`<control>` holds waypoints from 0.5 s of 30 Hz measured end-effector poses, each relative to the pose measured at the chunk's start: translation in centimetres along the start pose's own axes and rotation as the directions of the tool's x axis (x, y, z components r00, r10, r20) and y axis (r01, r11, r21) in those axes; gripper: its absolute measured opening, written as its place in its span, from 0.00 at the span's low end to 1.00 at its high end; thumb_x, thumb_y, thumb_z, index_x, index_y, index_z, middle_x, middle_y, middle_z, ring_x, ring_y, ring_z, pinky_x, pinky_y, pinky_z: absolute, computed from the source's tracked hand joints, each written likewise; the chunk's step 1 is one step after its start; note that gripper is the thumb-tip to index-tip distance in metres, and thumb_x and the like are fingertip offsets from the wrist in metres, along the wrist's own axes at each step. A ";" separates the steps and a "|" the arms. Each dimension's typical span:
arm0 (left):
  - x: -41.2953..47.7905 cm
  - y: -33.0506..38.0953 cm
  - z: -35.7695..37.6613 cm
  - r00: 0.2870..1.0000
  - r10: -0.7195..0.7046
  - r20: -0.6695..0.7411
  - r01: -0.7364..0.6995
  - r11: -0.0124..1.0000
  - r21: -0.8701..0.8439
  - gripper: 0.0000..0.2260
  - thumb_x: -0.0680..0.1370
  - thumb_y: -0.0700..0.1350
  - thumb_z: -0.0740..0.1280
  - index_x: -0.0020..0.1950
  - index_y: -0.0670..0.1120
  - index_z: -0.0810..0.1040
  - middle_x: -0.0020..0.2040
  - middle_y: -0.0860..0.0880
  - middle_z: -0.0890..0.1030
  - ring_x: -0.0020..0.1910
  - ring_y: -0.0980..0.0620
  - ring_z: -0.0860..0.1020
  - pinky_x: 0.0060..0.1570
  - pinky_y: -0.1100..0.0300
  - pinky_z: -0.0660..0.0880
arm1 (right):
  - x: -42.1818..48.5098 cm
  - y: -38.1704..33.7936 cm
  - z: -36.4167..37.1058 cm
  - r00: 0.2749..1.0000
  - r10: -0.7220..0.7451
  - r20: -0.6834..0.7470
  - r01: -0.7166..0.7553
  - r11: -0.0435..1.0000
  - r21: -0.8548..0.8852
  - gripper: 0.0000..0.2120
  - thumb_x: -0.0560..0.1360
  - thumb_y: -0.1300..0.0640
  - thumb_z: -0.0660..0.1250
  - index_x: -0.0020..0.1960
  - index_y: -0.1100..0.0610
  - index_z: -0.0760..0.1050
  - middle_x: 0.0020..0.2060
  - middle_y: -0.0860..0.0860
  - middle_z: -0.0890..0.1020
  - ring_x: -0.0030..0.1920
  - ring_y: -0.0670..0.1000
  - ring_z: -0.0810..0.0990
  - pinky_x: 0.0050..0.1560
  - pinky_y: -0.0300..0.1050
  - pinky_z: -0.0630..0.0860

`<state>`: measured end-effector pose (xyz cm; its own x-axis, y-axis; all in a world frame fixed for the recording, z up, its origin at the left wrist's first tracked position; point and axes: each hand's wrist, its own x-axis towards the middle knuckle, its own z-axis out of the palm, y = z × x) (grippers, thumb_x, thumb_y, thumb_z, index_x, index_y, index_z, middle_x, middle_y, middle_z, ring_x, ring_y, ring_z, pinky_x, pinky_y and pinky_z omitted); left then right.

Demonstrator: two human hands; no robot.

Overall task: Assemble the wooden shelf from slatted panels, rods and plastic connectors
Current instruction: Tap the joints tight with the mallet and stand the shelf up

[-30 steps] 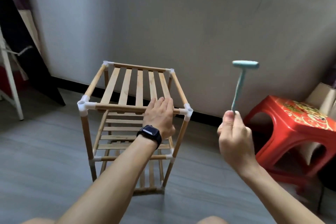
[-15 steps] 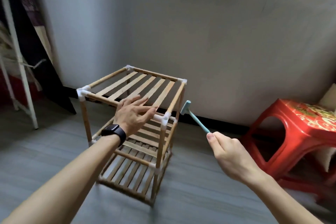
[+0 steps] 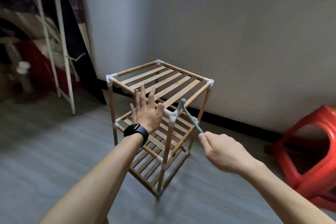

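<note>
The wooden shelf (image 3: 169, 85) stands upright on the floor, three slatted tiers joined by rods and white plastic connectors. My left hand (image 3: 145, 112), fingers spread and straight, lies flat on the top tier's near rail. A small teal plastic mallet (image 3: 188, 114) is gripped by its handle in my right hand (image 3: 223, 149). Its head sits right at the near right white corner connector (image 3: 172, 115) of the top tier.
A red plastic stool (image 3: 309, 143) stands at the right. A white metal rack (image 3: 54, 45) and a dark leaning board (image 3: 85, 56) are at the left. A grey wall (image 3: 236, 32) runs behind the shelf.
The mallet has swung down from raised in the air to the near right corner connector. The view has shifted around the shelf, and my left hand stays on the top rail.
</note>
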<state>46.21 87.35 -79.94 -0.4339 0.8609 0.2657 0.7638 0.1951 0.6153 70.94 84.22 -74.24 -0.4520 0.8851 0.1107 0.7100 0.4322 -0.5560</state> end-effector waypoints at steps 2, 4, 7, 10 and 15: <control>0.2 -0.1 0.0 1.000 0.012 0.000 -0.012 1.000 0.002 0.34 0.75 0.61 0.47 0.81 0.58 0.45 0.80 0.52 0.33 0.78 0.51 0.31 0.74 0.41 0.33 | -0.3 0.1 0.5 0.988 -0.053 -0.145 0.068 0.993 0.098 0.17 0.84 0.46 0.52 0.38 0.47 0.65 0.27 0.47 0.75 0.29 0.47 0.74 0.35 0.45 0.70; 0.4 0.1 -0.2 1.000 0.007 -0.016 -0.008 0.999 -0.047 0.35 0.75 0.60 0.47 0.81 0.57 0.45 0.80 0.52 0.33 0.78 0.51 0.31 0.74 0.42 0.34 | -0.4 -0.3 0.5 0.963 -0.078 -0.257 0.133 0.969 0.206 0.16 0.84 0.46 0.51 0.39 0.48 0.65 0.25 0.47 0.75 0.25 0.46 0.72 0.29 0.40 0.69; 1.0 -0.2 0.1 1.000 0.011 0.019 -0.010 0.995 -0.100 0.35 0.75 0.59 0.49 0.82 0.53 0.49 0.81 0.51 0.33 0.77 0.50 0.29 0.75 0.44 0.35 | -0.2 -0.4 1.6 0.995 0.085 -0.047 -0.084 0.996 0.021 0.17 0.85 0.43 0.47 0.43 0.49 0.65 0.34 0.49 0.76 0.40 0.58 0.78 0.40 0.50 0.70; 2.5 -2.0 -0.6 0.998 0.043 0.054 -0.037 0.994 -0.101 0.29 0.79 0.54 0.53 0.79 0.45 0.59 0.81 0.48 0.35 0.77 0.48 0.29 0.74 0.48 0.33 | -0.1 -0.4 1.2 0.988 0.005 -0.157 0.007 0.997 0.079 0.18 0.84 0.46 0.51 0.38 0.49 0.67 0.26 0.46 0.76 0.29 0.47 0.76 0.32 0.45 0.65; 4.5 -5.7 -6.2 0.984 0.038 0.175 -0.031 0.999 -0.044 0.35 0.74 0.52 0.53 0.81 0.43 0.55 0.82 0.42 0.44 0.80 0.43 0.40 0.77 0.45 0.42 | 0.1 -0.4 -1.3 0.969 -0.019 -0.245 0.040 0.996 0.083 0.20 0.84 0.48 0.52 0.35 0.51 0.65 0.25 0.39 0.77 0.29 0.44 0.75 0.28 0.38 0.67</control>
<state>36.92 87.20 -77.63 -0.3141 0.9366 0.1552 0.7550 0.1473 0.6390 71.35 84.41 -72.92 -0.3191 0.8922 0.3195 0.6439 0.4515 -0.6177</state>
